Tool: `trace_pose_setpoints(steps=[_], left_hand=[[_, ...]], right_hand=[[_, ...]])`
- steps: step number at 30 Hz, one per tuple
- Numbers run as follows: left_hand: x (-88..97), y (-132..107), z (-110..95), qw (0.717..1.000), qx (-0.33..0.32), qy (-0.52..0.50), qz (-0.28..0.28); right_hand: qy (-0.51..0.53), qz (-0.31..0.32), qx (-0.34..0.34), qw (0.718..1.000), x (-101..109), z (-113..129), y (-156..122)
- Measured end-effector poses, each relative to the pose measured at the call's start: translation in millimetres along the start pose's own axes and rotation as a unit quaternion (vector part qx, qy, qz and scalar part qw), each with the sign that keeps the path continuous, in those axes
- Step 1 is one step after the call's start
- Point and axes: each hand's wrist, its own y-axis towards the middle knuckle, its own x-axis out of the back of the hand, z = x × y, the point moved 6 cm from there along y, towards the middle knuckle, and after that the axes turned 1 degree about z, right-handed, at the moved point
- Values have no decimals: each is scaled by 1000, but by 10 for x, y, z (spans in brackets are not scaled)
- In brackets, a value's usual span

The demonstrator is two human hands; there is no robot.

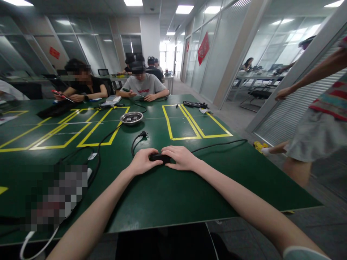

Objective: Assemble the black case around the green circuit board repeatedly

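Both of my hands rest on the green table and close around a small black device from either side. My left hand grips its left end with curled fingers. My right hand covers its right end, fingers bent over it. A black cable runs from the device to the right across the table. A second black cord with a plug lies just beyond my hands.
A metal bowl sits farther back among yellow tape rectangles. Black tools lie at the far right. Two people sit at the far edge. Another person walks past on the right. Cables lie at the left.
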Motion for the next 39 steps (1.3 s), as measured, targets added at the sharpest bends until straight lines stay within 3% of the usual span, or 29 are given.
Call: trace_pose_setpoints(steps=[4, 8, 12, 17, 20, 22, 25, 27, 30, 33, 36, 39], left_hand=[[47, 8, -6, 996, -18, 76, -36], [25, 0, 4, 995, -29, 95, -9], [7, -7, 8, 996, -25, 88, -5], [-28, 24, -1, 996, -8, 87, -7], [50, 17, -45, 991, -37, 112, -61], [150, -16, -74, 982, -60, 132, -124], [211, -50, -65, 977, -69, 139, -146], [174, -44, -45, 983, -72, 128, -114], [70, -20, -25, 989, -76, 112, -61], [-17, -6, -15, 991, -73, 107, -27], [-60, -10, -1, 992, -65, 108, -3], [-66, -21, 18, 993, -61, 104, 6]], right_hand=[[89, -19, -74, 993, -14, -48, 6], [133, -41, -107, 984, -31, -117, -37], [127, -37, -108, 985, 9, -171, -61], [64, 38, -62, 995, -71, -141, -66], [59, 23, -99, 993, -109, -261, -118], [74, -32, -164, 983, -67, -472, -189], [83, -180, -302, 932, 151, -952, -407], [67, -288, -403, 866, 355, -1278, -642], [19, -358, -510, 782, 602, -1588, -988], [-32, -323, -554, 766, 708, -1691, -1216], [-70, -201, -598, 773, 626, -1719, -1357], [-103, -105, -635, 758, 527, -1738, -1460]])
